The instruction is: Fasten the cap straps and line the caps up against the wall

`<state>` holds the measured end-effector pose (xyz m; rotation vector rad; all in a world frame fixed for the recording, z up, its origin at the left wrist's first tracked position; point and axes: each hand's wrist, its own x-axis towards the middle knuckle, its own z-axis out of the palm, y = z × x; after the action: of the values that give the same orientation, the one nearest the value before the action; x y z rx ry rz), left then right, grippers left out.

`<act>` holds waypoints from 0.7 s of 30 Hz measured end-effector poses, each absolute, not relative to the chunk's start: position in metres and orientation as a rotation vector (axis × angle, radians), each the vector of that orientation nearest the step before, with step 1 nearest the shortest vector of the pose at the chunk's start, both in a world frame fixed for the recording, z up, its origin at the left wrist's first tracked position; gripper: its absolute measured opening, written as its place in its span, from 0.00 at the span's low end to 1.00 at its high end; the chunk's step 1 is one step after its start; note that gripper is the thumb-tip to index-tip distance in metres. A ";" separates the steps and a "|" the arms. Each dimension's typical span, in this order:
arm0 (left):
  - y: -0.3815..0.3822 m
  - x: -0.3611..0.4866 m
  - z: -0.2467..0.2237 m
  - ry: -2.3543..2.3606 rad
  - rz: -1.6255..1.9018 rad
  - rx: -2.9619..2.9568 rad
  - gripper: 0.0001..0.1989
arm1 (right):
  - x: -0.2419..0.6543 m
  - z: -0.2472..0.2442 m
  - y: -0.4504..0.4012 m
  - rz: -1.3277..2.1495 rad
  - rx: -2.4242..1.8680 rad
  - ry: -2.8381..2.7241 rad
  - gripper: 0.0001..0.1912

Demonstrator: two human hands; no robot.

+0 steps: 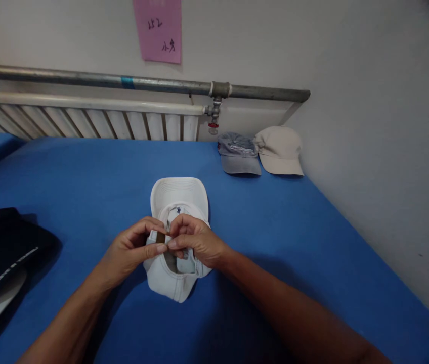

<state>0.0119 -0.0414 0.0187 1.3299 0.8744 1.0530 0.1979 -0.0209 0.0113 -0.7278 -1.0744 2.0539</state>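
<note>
A white baseball cap (169, 283) lies upside down on the blue tabletop in front of me, its brim pointing away toward the wall. My left hand (134, 242) pinches the cap's back strap at its left end, beside a brown buckle or patch (160, 237). Thumb and fingers of my right hand (197, 240) are closed on the same strap just to the right of that brown piece. The fingertips of both hands nearly meet. Part of the strap and the cap's inside is hidden behind my fingers.
At the back right stand a grey cap (239, 151) and a beige cap (280, 149), side by side near the wall. A black cap (9, 247) with white lettering lies at the left edge. Behind the blue surface (85, 172) run a radiator (116, 124) and a metal pipe (169, 85).
</note>
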 end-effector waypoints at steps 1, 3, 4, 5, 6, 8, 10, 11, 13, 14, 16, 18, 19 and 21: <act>-0.042 0.011 0.019 0.875 1.053 1.332 0.09 | 0.198 0.011 -0.020 2.064 -0.735 -1.091 0.15; -0.042 0.010 0.019 0.884 1.067 1.331 0.09 | 0.201 0.011 -0.019 2.071 -0.764 -1.129 0.16; -0.042 0.010 0.020 0.893 1.079 1.330 0.10 | 0.202 0.011 -0.018 2.069 -0.776 -1.138 0.16; -0.042 0.009 0.020 0.902 1.091 1.330 0.10 | 0.203 0.011 -0.017 2.067 -0.782 -1.139 0.16; -0.042 0.009 0.021 0.909 1.101 1.331 0.10 | 0.204 0.011 -0.017 2.066 -0.779 -1.132 0.16; -0.042 0.010 0.021 0.917 1.098 1.342 0.10 | 0.203 0.012 -0.017 2.076 -0.751 -1.104 0.16; -0.042 0.011 0.021 0.922 1.084 1.362 0.10 | 0.201 0.012 -0.018 2.087 -0.713 -1.071 0.16; -0.042 0.011 0.021 0.924 1.077 1.373 0.09 | 0.200 0.013 -0.019 2.085 -0.702 -1.058 0.16; -0.043 0.012 0.021 0.926 1.063 1.399 0.09 | 0.198 0.013 -0.020 2.067 -0.708 -1.058 0.15; -0.043 0.013 0.021 0.925 1.054 1.412 0.09 | 0.197 0.013 -0.020 2.055 -0.718 -1.067 0.15; -0.043 0.012 0.022 0.924 1.036 1.430 0.09 | 0.197 0.013 -0.020 2.042 -0.733 -1.095 0.14; -0.044 0.012 0.022 0.916 1.037 1.428 0.09 | 0.199 0.013 -0.019 2.049 -0.744 -1.127 0.14; -0.044 0.011 0.022 0.913 1.042 1.424 0.10 | 0.200 0.013 -0.018 2.052 -0.751 -1.144 0.14; -0.044 0.011 0.022 0.915 1.053 1.419 0.10 | 0.201 0.013 -0.017 2.051 -0.770 -1.179 0.15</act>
<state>0.0107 -0.0445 0.0219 1.4186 0.9146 1.0532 0.2009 -0.0175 0.0134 -0.7701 -1.1791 2.0509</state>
